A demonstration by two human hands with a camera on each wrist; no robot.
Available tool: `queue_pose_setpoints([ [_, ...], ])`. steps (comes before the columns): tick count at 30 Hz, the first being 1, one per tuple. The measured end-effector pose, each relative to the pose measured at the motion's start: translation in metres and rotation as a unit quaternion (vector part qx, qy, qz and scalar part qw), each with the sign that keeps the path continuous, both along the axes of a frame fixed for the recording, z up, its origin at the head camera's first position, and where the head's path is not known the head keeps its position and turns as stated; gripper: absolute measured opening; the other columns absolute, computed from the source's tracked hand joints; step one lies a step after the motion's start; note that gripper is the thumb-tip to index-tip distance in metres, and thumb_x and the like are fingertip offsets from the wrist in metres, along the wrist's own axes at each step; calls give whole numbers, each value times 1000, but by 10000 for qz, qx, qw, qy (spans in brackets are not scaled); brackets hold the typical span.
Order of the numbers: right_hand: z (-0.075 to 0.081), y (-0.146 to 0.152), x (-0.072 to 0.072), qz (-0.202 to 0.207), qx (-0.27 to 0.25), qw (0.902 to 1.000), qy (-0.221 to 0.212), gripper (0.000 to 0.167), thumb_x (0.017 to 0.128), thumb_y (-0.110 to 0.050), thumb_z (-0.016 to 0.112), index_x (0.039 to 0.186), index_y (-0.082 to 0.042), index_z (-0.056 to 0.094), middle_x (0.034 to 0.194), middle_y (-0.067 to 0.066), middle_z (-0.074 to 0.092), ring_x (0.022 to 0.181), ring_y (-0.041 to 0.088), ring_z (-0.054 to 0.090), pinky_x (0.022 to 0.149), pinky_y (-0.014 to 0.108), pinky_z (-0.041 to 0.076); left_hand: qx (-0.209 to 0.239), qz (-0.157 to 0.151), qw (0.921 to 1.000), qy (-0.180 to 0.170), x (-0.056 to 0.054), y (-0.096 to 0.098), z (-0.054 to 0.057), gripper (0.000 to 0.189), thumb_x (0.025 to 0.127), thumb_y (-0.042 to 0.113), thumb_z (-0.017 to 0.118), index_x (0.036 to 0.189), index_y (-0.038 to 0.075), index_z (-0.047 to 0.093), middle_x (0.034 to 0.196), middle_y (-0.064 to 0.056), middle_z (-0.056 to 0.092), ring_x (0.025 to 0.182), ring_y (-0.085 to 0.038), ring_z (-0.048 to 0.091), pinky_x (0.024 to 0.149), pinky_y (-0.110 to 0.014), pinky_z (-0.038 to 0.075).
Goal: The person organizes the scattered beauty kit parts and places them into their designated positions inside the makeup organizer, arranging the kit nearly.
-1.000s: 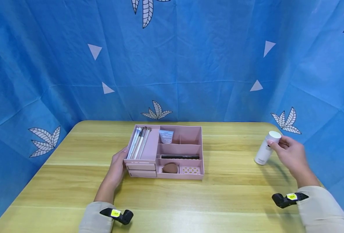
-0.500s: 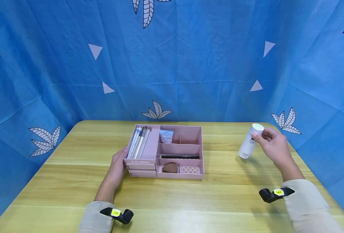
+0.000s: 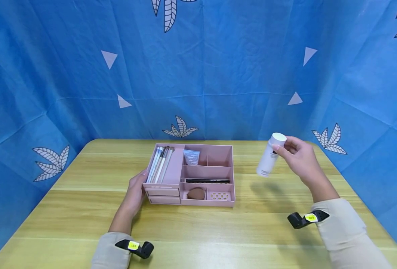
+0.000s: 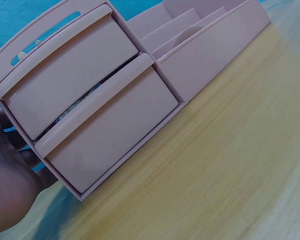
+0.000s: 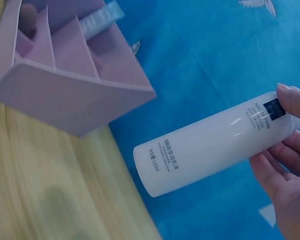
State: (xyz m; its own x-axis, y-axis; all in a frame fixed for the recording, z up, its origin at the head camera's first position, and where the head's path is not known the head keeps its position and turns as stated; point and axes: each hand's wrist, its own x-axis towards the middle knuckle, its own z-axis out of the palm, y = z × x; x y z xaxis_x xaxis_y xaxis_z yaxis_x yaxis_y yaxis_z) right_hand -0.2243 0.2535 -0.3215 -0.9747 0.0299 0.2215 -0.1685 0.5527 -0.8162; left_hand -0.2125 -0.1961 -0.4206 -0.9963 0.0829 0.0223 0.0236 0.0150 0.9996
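Note:
My right hand (image 3: 301, 157) pinches a white lotion bottle (image 3: 268, 158) near its cap, thumb on one side and fingers on the other. The bottle is held tilted above the table, to the right of a pink desktop organizer (image 3: 175, 170). Printed text and a small dark label show on it in the right wrist view. My left hand (image 3: 136, 190) rests against the organizer's left side; its fingers lie along that wall, partly hidden in the left wrist view. Makeup brushes (image 3: 160, 164), a pale blue tube (image 3: 192, 157), a black pen-like stick (image 3: 207, 181) and a brown makeup sponge (image 3: 196, 194) sit inside.
Two closed drawers (image 4: 107, 137) form the organizer's lower left front. Its back right compartment (image 3: 218, 160) holds nothing visible. The wooden table (image 3: 198, 231) ends at a blue curtain (image 3: 202, 74) behind.
My right hand has carried the bottle leftward and up off the table, toward the organizer. The left hand and the organizer have stayed in place.

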Motion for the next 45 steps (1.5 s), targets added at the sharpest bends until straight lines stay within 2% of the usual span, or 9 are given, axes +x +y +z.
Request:
queue_pose_setpoints([
  [8, 11, -26, -8, 505, -387, 9979, 75, 58, 93, -42, 55, 133, -2, 48, 127, 15, 52, 115, 26, 52, 102, 51, 42, -131, 75, 9999, -4, -1, 0, 1, 58, 102, 38, 28, 144, -2, 31, 147, -17, 35, 139, -28, 29, 116, -41, 22],
  [11, 13, -37, -13, 658, -487, 9966, 84, 57, 92, -41, 57, 133, -2, 48, 125, 15, 54, 114, 26, 53, 102, 50, 42, -205, 72, 9998, 33, -2, 0, 1, 59, 102, 40, 27, 144, -1, 31, 148, -17, 35, 139, -29, 28, 116, -41, 22],
  [16, 12, -56, -24, 878, -672, 9939, 43, 54, 92, -37, 59, 131, -2, 50, 124, 17, 55, 114, 29, 53, 103, 49, 42, -219, 53, 9997, 63, -2, 0, 2, 60, 102, 41, 27, 144, -1, 31, 147, -18, 36, 138, -29, 30, 116, -41, 23],
  [21, 9, -74, -34, 1052, -860, 9907, 67, 51, 91, -34, 61, 129, -2, 52, 122, 16, 56, 110, 26, 54, 101, 44, 45, -103, 38, 9999, 94, -3, 0, 1, 58, 102, 39, 28, 143, -2, 33, 145, -18, 38, 136, -29, 32, 116, -41, 24],
  [31, 0, -101, -48, 1070, -1179, 9871, 189, 45, 90, -28, 63, 124, 0, 55, 116, 15, 60, 101, 16, 57, 90, 26, 49, -17, 68, 9999, 94, -2, -1, 2, 57, 102, 37, 29, 142, -3, 34, 144, -19, 39, 135, -28, 34, 115, -40, 26],
  [39, -4, -114, -55, 911, -1306, 9871, 151, 42, 90, -27, 64, 123, -2, 57, 118, 15, 60, 105, 22, 57, 94, 36, 49, -13, 152, 9999, 72, -2, -1, 0, 55, 102, 37, 29, 140, -1, 38, 142, -17, 43, 132, -26, 38, 113, -37, 28],
  [45, -11, -119, -59, 822, -1353, 9874, 87, 41, 90, -26, 64, 121, -1, 57, 119, 15, 60, 107, 24, 57, 94, 38, 49, -12, 96, 9999, 58, -2, -1, -1, 56, 102, 38, 30, 141, -1, 37, 143, -17, 42, 132, -26, 38, 112, -37, 29],
])
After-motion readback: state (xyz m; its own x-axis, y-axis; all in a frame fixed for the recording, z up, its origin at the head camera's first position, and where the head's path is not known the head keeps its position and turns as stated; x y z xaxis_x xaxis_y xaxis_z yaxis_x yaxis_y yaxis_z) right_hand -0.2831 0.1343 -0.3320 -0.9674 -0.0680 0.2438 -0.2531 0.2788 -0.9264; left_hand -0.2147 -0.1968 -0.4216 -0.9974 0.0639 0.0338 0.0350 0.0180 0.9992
